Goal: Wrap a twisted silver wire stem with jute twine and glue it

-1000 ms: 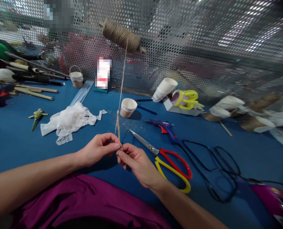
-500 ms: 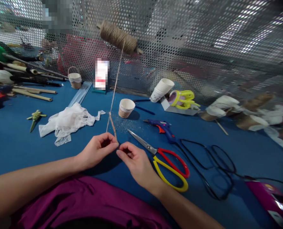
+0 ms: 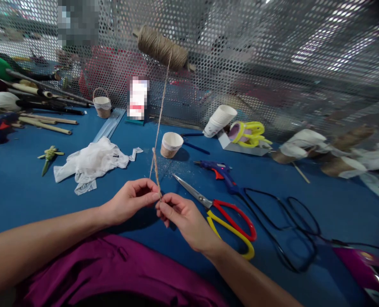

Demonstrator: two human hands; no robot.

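Note:
My left hand [image 3: 136, 199] is closed in a pinch on a thin stem wrapped in brown twine [image 3: 156, 168], whose upper part sticks up above the fingers. Fingertip to fingertip with it, my right hand [image 3: 183, 217] pinches the lower end of the same stem; the fingers mostly hide that end. A strand of twine [image 3: 162, 106] runs taut from the spool [image 3: 160, 47] on the mesh down to my left fingers. Just beyond the stem stands a small paper cup [image 3: 171, 145] wrapped with brown material. Scissors [image 3: 205, 200] with red and yellow handles lie beside my right hand.
A blue glue gun [image 3: 219, 172] with a looping black cord [image 3: 272, 230] lies to the right. White lace [image 3: 93, 164] is heaped at left, near a handled cup [image 3: 102, 106]. Stacked paper cups [image 3: 219, 120] and a box with yellow-handled scissors [image 3: 247, 134] stand behind.
My right fingers have shifted and now pinch the stem's lower end right against my left fingertips. The stem stands more upright, and the view has shifted slightly.

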